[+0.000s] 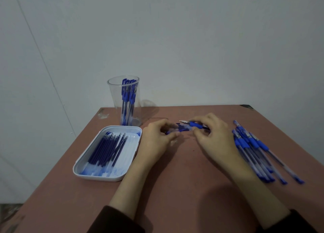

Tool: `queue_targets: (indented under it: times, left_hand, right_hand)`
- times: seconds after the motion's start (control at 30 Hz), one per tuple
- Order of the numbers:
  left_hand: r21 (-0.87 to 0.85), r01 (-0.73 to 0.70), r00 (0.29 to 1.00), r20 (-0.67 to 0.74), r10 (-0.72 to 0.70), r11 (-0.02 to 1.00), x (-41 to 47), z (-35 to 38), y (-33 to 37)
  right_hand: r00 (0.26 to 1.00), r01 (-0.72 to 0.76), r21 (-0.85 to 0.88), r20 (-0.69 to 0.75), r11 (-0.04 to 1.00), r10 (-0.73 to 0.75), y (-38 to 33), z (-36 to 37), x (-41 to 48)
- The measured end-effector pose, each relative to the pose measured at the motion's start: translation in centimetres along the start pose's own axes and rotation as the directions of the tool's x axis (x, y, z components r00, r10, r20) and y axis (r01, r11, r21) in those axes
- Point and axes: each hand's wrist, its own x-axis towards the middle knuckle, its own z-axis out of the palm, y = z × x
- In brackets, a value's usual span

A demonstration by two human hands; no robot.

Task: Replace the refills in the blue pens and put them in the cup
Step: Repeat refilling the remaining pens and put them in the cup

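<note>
Between my hands, a little above the brown table [184, 189], is a blue pen [185, 127] with a clear barrel. My left hand [157, 138] pinches its left end. My right hand [215, 136] grips the blue rubber grip part with a silver tip [196, 124]; whether that piece is joined to the barrel is blurred. A clear cup [125, 101] with several blue pens stands at the back left. A white tray [84, 167] holding several dark blue refills [108, 150] lies left of my left hand. A pile of blue pens [257, 152] lies to the right.
A pale wall rises right behind the table's far edge. The table's left edge runs close beside the tray, with floor below it. Bare tabletop lies in front of my hands, crossed by my dark sleeves [115, 220].
</note>
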Motion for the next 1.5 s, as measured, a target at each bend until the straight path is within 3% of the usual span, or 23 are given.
queue_targets:
  times: [0.13,0.3,0.4,0.5,0.7,1.17,1.3,1.4,1.5]
  left_hand:
    - [-0.084,-0.020,0.999,-0.032,0.018,0.996,0.1,-0.4,0.1]
    - [-0.081,-0.052,0.998,0.030,0.054,0.995,-0.1,-0.3,0.2]
    - [-0.094,-0.045,0.995,0.084,0.053,0.995,-0.2,-0.3,0.4]
    - [-0.146,-0.014,0.997,0.078,0.025,0.989,-0.2,-0.5,0.5]
    - [-0.203,0.033,0.994,0.109,-0.011,0.979,-0.3,-0.8,0.8]
    - [-0.149,0.002,0.993,0.113,0.015,0.989,-0.3,-0.6,0.9]
    - [-0.308,-0.005,0.999,0.040,0.018,0.951,-0.1,-0.9,1.3]
    - [-0.548,0.043,0.999,0.001,-0.050,0.835,-0.2,-0.6,1.8]
    - [-0.607,0.058,0.992,-0.051,-0.111,0.793,-0.1,-1.2,2.1]
  right_hand:
    - [0.998,0.054,-0.116,0.034,0.992,-0.050,-0.1,0.1,-0.1]
    - [0.992,0.069,-0.165,0.112,0.984,-0.051,-0.2,0.0,-0.2]
    - [0.982,0.096,-0.085,0.169,0.992,-0.081,-0.4,-0.1,-0.3]
    - [0.984,0.020,0.051,0.176,0.999,-0.028,-0.6,-0.4,-0.3]
    - [0.986,-0.018,0.163,0.166,0.987,-0.009,-0.7,-0.6,-0.4]
    - [0.979,-0.097,0.301,0.200,0.948,0.037,-0.7,-0.6,-0.3]
    - [0.981,-0.137,0.398,0.181,0.907,0.068,-0.8,-0.3,-0.1]
    - [0.985,-0.129,0.494,0.168,0.860,0.051,-1.1,0.1,-0.3]
    - [0.980,-0.083,0.448,0.197,0.890,-0.007,-1.5,0.6,-0.7]
